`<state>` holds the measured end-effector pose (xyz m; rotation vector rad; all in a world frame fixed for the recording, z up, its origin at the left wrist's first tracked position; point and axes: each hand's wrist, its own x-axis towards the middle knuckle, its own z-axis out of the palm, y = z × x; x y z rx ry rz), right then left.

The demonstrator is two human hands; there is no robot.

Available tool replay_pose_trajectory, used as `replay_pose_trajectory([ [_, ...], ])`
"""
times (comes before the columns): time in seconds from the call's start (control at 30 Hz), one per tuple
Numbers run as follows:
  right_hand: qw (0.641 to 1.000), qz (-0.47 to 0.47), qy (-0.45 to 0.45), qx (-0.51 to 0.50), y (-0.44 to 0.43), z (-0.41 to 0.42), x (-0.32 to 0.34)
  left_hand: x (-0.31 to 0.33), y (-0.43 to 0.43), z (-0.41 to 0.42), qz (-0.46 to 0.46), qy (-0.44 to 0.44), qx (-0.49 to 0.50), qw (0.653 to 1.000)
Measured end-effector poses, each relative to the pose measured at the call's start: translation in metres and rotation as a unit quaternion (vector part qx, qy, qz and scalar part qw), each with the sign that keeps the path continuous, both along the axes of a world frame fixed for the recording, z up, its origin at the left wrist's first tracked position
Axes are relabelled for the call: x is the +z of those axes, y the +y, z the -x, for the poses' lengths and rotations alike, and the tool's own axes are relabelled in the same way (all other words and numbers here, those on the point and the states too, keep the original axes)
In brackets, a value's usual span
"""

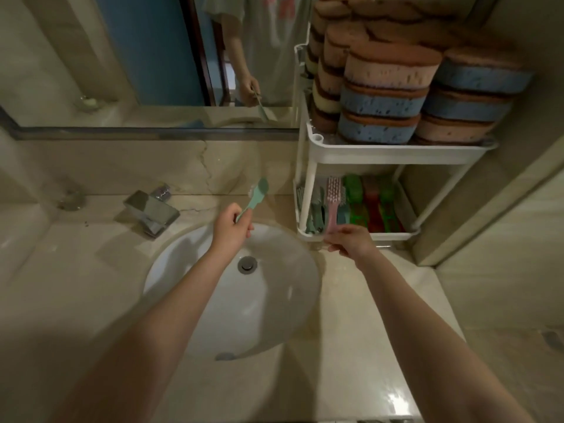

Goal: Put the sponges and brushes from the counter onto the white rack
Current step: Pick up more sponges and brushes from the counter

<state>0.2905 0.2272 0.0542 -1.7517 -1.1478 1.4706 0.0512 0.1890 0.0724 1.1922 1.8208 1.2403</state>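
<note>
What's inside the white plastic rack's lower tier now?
Upright green brushes at left, a pink plastic brush the right hand grips, then green and red sponges on edge. The upper tier hides its back.

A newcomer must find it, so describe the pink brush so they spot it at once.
Find the white rack right of the sink; look at its lower shelf. The pink brush stands at the front there, its handle held by the right hand. It is the only pink one, between green brushes and green and red sponges.
</note>
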Motion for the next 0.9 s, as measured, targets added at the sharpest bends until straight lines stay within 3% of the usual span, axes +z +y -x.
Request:
replay_pose_trajectory([
  [0.37,0.988,0.067,-0.126,0.066,0.058,0.036,-0.007,0.002,0.000,0.017,0.004,0.032,0.021,0.999],
  [0.6,0.957,0.029,-0.245,0.151,0.061,0.043,-0.009,0.001,-0.001,0.019,-0.004,0.022,0.017,1.000],
  [0.8,0.967,-0.048,-0.243,0.052,0.048,0.035,-0.006,0.004,-0.009,0.009,-0.019,0.020,0.002,1.000],
  [0.9,0.972,-0.124,-0.192,-0.046,0.030,0.034,0.007,0.006,-0.015,0.005,-0.053,0.023,0.006,0.998],
])
